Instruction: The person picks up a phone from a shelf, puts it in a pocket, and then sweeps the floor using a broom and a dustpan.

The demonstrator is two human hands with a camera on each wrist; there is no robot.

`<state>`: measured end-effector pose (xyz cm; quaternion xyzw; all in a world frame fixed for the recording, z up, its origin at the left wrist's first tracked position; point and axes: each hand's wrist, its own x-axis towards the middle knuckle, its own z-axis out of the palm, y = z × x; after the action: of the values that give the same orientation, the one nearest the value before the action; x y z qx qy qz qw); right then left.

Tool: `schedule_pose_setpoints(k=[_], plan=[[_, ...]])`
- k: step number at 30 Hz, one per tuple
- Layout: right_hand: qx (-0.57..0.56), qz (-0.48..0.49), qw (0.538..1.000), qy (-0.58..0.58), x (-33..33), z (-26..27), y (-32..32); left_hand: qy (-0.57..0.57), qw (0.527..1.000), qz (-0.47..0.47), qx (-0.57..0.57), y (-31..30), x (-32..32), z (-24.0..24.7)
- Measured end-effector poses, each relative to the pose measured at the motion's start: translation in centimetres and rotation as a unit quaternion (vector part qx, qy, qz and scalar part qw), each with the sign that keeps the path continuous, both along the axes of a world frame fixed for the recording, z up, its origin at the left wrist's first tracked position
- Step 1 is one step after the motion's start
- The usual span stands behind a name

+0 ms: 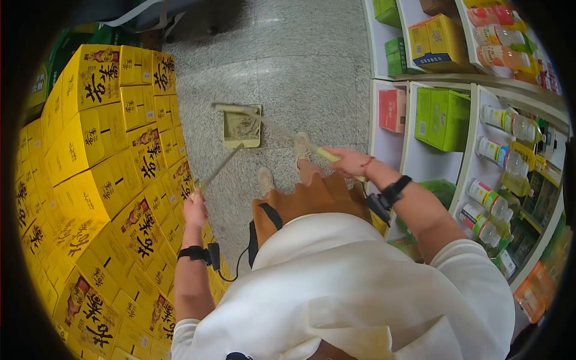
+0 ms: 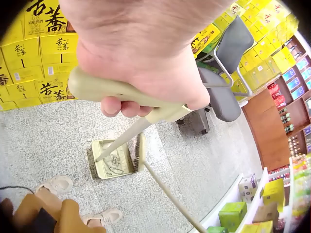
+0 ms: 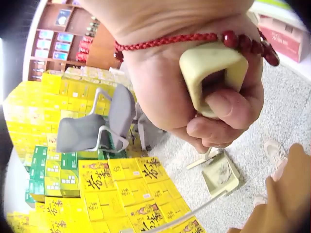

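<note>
My left hand [image 1: 195, 209] grips the long handle [image 2: 116, 93] of a pale cream dustpan [image 1: 252, 144], fingers curled round it. The pan lies on the speckled floor in front of the shoes, with greyish debris [image 2: 114, 164] inside. My right hand [image 1: 351, 162] holds a broom handle [image 1: 328, 154], and its hollow end [image 3: 214, 60] shows in the right wrist view. The broom head [image 2: 140, 153] stands at the pan's open front edge, bristles toward the pan.
Stacked yellow cartons [image 1: 90, 135] line the left side. Shelves [image 1: 426, 162] with boxes and bottles run along the right. A grey office chair [image 2: 221, 80] stands beyond the dustpan. Two light shoes [image 1: 266, 179] are on the floor [image 1: 312, 78] between the cartons and shelves.
</note>
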<state>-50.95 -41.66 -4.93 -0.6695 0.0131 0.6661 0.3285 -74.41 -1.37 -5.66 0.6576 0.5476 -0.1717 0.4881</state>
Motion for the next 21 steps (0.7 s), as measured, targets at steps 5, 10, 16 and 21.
schedule_pose_setpoints(k=[5, 10, 16, 21], plan=[[-0.106, -0.114, 0.984, -0.082, 0.4, 1.8, -5.1, -0.027, 0.999, 0.004, -0.019, 0.1, -1.3, -0.6], [-0.142, -0.245, 0.945, -0.162, -1.5, -4.7, -5.3, -0.021, 1.0, -0.005, -0.02, 0.5, -0.9, 0.6], [-0.158, -0.227, 0.949, -0.154, -10.8, -8.6, 1.8, -0.047, 0.997, -0.039, -0.037, 0.9, -1.1, 0.4], [-0.14, -0.084, 0.971, -0.173, -18.9, -7.6, 6.6, -0.057, 0.996, -0.067, -0.019, 0.8, -0.9, 0.4]])
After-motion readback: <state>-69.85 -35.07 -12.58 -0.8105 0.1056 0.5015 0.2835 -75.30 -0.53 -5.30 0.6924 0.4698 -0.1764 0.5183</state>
